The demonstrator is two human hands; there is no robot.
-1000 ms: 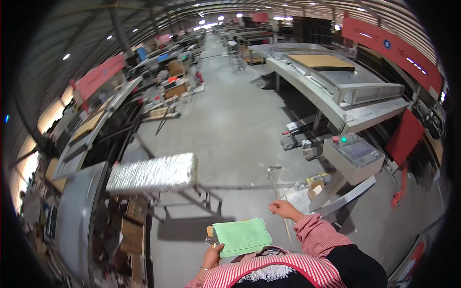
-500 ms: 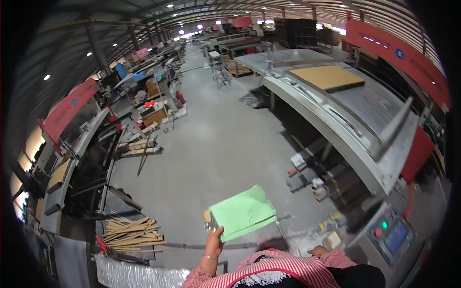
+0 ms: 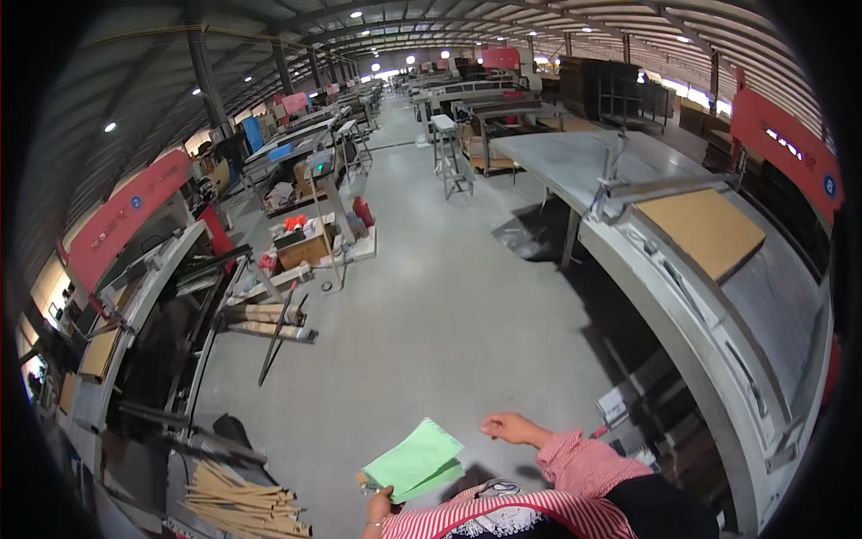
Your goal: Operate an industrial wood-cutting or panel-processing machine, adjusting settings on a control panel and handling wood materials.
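My left hand (image 3: 382, 503) grips a clipboard at its left edge; a bit of brown board and a metal clip (image 3: 364, 481) show beside the fingers. Light green sheets (image 3: 417, 458) cover the rest of the board, and their lower right corner parts into layers. My right hand (image 3: 510, 428) is stretched out in front of me, to the right of the green sheets and apart from them. It holds nothing; its fingers are loosely bent. Both sleeves are red and white.
On the right stands a long metal machine table (image 3: 628, 234) bearing a brown board stack (image 3: 705, 229). Another machine (image 3: 135, 211) lines the left, with cardboard strips (image 3: 242, 499) near me. Rolls (image 3: 269, 319) and a red extinguisher (image 3: 363, 212) border the grey aisle floor (image 3: 422, 296). A small stand (image 3: 446, 153) is farther ahead.
The view has moved along the aisle and turned left. My right hand has come up and forward from beside my body. The clipboard with green sheets sits lower and tilts differently in my left hand.
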